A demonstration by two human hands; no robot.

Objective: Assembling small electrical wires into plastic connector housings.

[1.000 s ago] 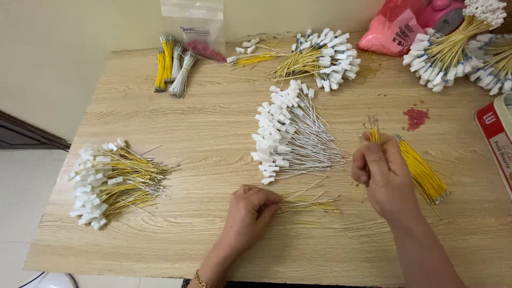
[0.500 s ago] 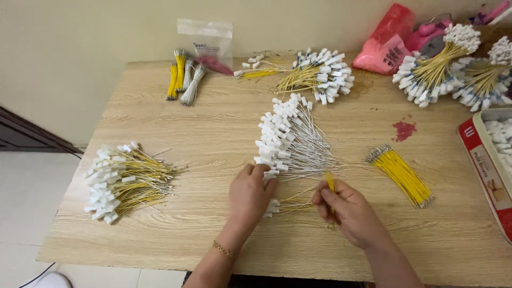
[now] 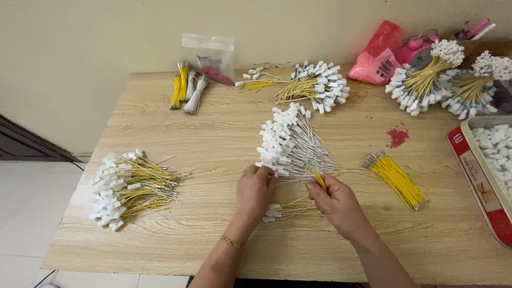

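Note:
My left hand [image 3: 256, 191] rests on the table with its fingertips pinching a white connector at the near edge of the fan-shaped pile of white-wired connectors [image 3: 285, 141]. My right hand [image 3: 337, 202] pinches a short yellow wire [image 3: 319, 179] that sticks up between thumb and forefinger, right beside that pile. Under both hands lie a few finished pieces [image 3: 285, 209], yellow wires with white connectors. A bundle of loose yellow wires [image 3: 396, 179] lies to the right of my right hand.
On the wooden table [image 3: 213, 128]: a heap of yellow-wired connectors [image 3: 125, 186] at left, small wire bundles [image 3: 185, 92] and a clear bag [image 3: 209, 53] at back, another heap [image 3: 314, 85], two round bunches [image 3: 426, 80], a pink bag [image 3: 381, 56], a red tray of white connectors [image 3: 488, 170].
My right hand left the yellow wire bundle at right and came in to the centre carrying a yellow wire. My left hand shifted up to the white connector pile.

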